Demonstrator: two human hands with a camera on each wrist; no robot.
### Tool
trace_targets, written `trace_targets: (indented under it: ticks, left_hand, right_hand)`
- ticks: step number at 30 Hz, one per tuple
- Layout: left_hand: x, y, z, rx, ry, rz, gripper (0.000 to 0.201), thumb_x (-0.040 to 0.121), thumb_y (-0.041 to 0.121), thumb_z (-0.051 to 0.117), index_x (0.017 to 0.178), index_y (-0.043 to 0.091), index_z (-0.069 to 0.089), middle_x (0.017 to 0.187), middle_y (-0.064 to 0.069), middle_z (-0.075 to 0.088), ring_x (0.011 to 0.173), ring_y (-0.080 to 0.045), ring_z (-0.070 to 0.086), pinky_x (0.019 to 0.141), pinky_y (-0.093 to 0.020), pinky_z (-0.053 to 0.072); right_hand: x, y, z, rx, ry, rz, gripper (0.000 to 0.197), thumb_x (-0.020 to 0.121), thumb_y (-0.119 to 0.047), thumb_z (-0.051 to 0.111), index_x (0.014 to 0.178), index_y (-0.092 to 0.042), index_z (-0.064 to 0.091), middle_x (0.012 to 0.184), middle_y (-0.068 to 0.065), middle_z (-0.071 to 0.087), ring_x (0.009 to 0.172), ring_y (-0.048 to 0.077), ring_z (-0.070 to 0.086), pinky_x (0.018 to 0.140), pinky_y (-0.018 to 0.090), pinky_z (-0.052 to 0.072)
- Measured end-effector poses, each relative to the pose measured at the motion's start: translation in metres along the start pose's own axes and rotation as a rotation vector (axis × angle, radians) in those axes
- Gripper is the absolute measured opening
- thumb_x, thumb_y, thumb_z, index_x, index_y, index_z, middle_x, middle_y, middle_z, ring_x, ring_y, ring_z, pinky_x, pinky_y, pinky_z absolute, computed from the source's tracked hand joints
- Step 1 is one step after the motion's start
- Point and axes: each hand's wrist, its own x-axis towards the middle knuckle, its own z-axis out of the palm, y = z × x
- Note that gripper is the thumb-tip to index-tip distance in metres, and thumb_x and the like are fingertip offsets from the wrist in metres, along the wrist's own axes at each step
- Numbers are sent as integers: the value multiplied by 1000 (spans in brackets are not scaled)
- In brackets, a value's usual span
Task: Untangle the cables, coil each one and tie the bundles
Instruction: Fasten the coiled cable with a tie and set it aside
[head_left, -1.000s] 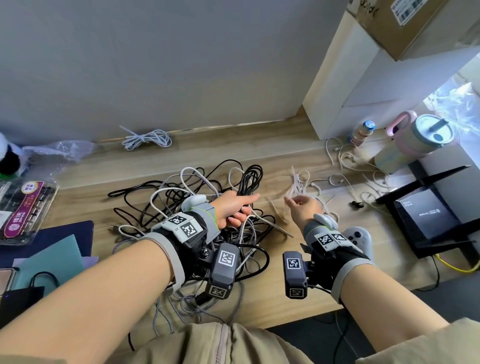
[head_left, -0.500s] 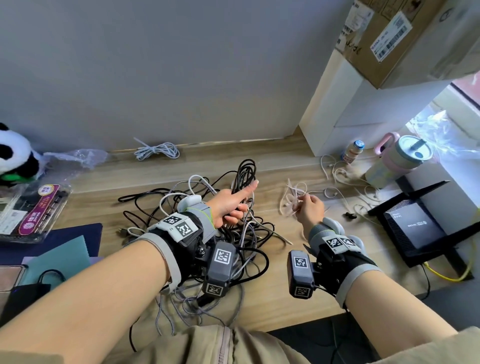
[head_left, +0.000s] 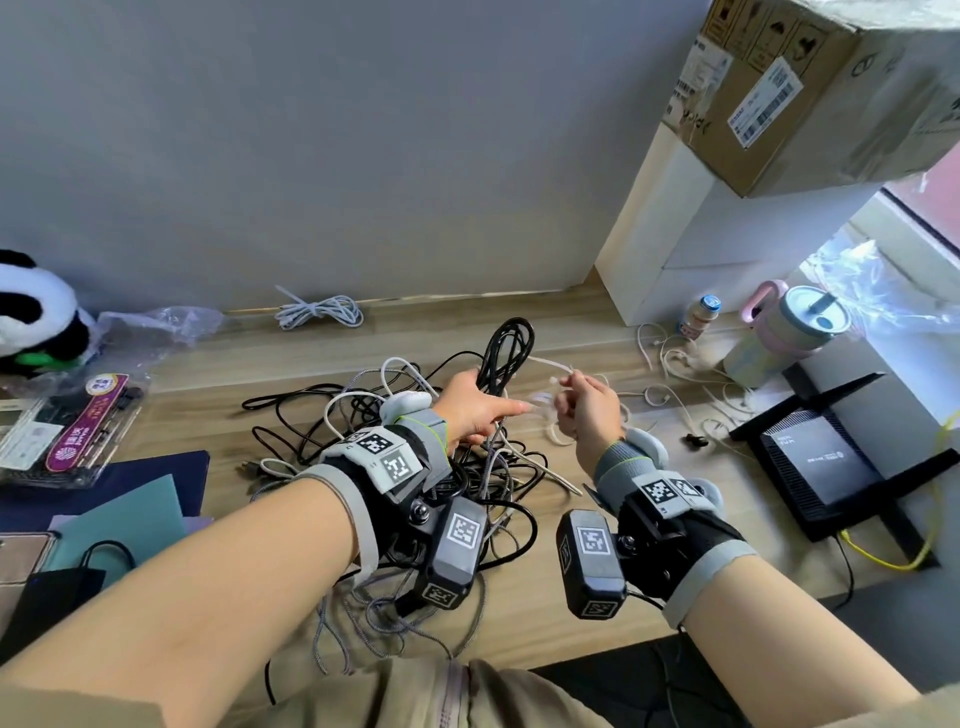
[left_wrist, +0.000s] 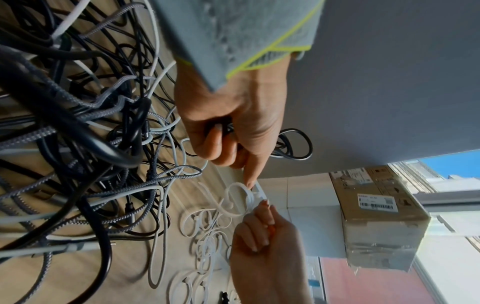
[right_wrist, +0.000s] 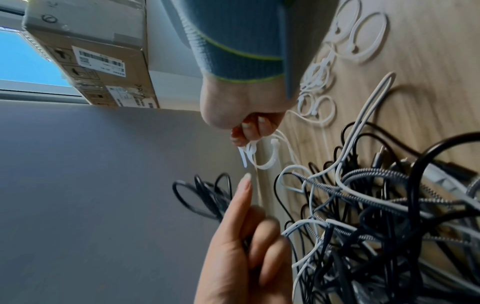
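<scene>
Cables: a black coil (head_left: 506, 358) stands lifted above the tangled pile (head_left: 415, 467) on the desk (head_left: 597, 587), near the middle of the scene.
Left hand: the left hand (head_left: 470, 410) has its lower fingers curled round the waist of the black coil, with the forefinger stretched out to the right toward the tie.
Right hand: the right hand (head_left: 587, 410) pinches a white zip tie (left_wrist: 244, 197) at its fingertips, just right of the coil; the tie is looped and has not gone round the bundle.
Spare ties: more white ties (head_left: 675, 374) lie scattered on the desk, to the right and farther off.
Done so far: one pale bundle (head_left: 319, 312) lies tied by the far wall; most cables are still tangled.
Step in hand: judged to be tying the black coil.
Next move: probably pass the tie round the coil's waist, thread its tail through the head and draw it snug, while the left hand keeps the loops together.
Change: a second ago the right hand was lower and farther right over the loose ties; now it is raised beside the coil with a tie in it, and the hands have closed together.
</scene>
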Motion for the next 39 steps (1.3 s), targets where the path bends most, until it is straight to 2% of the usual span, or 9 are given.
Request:
trace_targets:
  ticks: [3, 7, 11, 14, 16, 20, 27, 34, 39]
  left_hand:
    - [2, 4, 4, 163, 24, 65, 40, 82, 24, 71, 118, 15, 56, 79, -4, 54, 45, -7, 39, 33, -13, 34]
    - [7, 1, 2, 86, 0, 76, 21, 87, 23, 65, 99, 9, 54, 58, 1, 41, 32, -4, 30, 32, -13, 26]
    - [9, 0, -5, -118, -11, 67, 17, 91, 23, 61, 87, 9, 52, 50, 5, 36, 32, -4, 26, 32, -14, 19]
    - [12, 2, -13, -205, 5, 61, 19, 93, 24, 58, 84, 9, 52, 48, 6, 34, 31, -3, 25, 31, -13, 18]
    - [15, 3, -16, -192, -1, 61, 19, 94, 24, 56, 84, 8, 53, 49, 5, 34, 31, -3, 25, 31, -13, 19]
    - [18, 2, -12, -80, -102, 48, 20, 96, 21, 52, 80, 10, 49, 49, 5, 33, 32, -2, 25, 32, -13, 19]
    - [32, 12, 20, -49, -260, 35, 17, 96, 23, 54, 83, 18, 44, 55, 3, 29, 34, -4, 22, 33, -13, 18]
    - [40, 24, 24, -51, -353, -8, 18, 92, 23, 59, 101, 14, 47, 51, 5, 31, 34, -4, 23, 33, -13, 17]
    - [41, 23, 18, -140, -275, -16, 12, 93, 20, 58, 86, 19, 48, 50, 6, 36, 33, -3, 27, 32, -12, 23]
  right_hand:
    - [-6, -1, 5, 44, -117, 29, 30, 102, -16, 34, 79, -9, 51, 44, -4, 44, 30, 4, 29, 29, 16, 20]
    - [-6, -2, 9, 114, -141, 60, 32, 102, -15, 34, 74, -10, 47, 42, -5, 43, 29, 5, 28, 29, 16, 20]
    - [4, 6, 6, -65, 46, 118, 33, 101, -13, 37, 68, -14, 42, 42, -4, 39, 28, 5, 27, 29, 14, 19]
    - [23, 20, -10, -230, 224, 205, 32, 100, -16, 38, 72, -12, 52, 58, 1, 44, 43, 10, 37, 32, 19, 29]
    - [39, 33, -24, -340, 305, 218, 27, 99, -19, 38, 82, -11, 58, 67, 4, 50, 52, 15, 41, 39, 24, 35]
    - [57, 51, -38, -310, 405, 192, 29, 94, -24, 41, 76, -13, 61, 77, 6, 57, 56, 16, 42, 51, 27, 33]
    - [36, 27, -26, -93, 303, 48, 34, 99, -10, 29, 69, -16, 43, 59, -1, 39, 46, 11, 31, 36, 18, 26]
    - [29, 16, -26, 79, 195, 78, 33, 99, -7, 27, 70, -17, 41, 35, -11, 34, 30, 2, 26, 33, 14, 20]
    - [26, 15, -18, 190, 100, 59, 35, 103, -15, 29, 69, -18, 37, 39, -10, 29, 30, 3, 21, 30, 16, 16]
